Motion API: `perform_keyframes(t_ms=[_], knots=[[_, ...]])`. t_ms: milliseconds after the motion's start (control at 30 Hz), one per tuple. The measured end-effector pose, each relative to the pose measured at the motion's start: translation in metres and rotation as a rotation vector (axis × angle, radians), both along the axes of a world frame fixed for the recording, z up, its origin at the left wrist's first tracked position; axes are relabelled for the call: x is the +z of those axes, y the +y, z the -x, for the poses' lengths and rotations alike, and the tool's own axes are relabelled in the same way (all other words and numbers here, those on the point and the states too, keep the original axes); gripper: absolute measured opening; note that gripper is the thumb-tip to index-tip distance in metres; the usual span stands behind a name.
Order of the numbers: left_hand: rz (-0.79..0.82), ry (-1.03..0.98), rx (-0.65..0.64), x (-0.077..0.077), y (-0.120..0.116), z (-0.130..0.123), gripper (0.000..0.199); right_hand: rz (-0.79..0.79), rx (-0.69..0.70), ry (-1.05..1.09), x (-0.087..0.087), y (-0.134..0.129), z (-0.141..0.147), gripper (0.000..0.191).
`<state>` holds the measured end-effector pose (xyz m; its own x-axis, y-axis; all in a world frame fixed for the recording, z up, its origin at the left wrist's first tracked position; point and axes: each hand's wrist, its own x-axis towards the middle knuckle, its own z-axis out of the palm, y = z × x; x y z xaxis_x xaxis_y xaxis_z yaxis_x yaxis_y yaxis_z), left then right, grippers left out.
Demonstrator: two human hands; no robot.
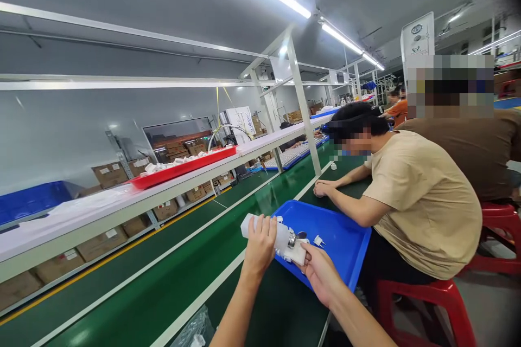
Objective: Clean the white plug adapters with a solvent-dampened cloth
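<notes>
My left hand grips the near end of a long white plastic block from above. My right hand holds the block's other end from below, beside a small metal ring part on it. I hold the block over the near corner of a blue tray that lies on the green bench. A few small white plug parts lie in the tray.
A co-worker in a beige shirt sits on a red stool right beside the tray, forearms on the bench. The green conveyor belt runs along the left. A red tray of white parts sits on the shelf above. More people sit farther back.
</notes>
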<state>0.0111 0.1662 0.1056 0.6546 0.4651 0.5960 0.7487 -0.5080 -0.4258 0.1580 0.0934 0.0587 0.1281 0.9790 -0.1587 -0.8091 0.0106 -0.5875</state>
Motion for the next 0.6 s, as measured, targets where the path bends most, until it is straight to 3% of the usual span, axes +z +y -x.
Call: perform_keyframes(t_ms=[267, 600], knots=[[-0.053, 0.094, 0.007, 0.011, -0.008, -0.004, 0.065, -0.004, -0.012, 0.027, 0.002, -0.002, -0.006, 0.022], [-0.061, 0.077, 0.008, 0.009, -0.005, -0.003, 0.073, -0.033, -0.015, 0.008, -0.001, 0.0, -0.005, 0.022]])
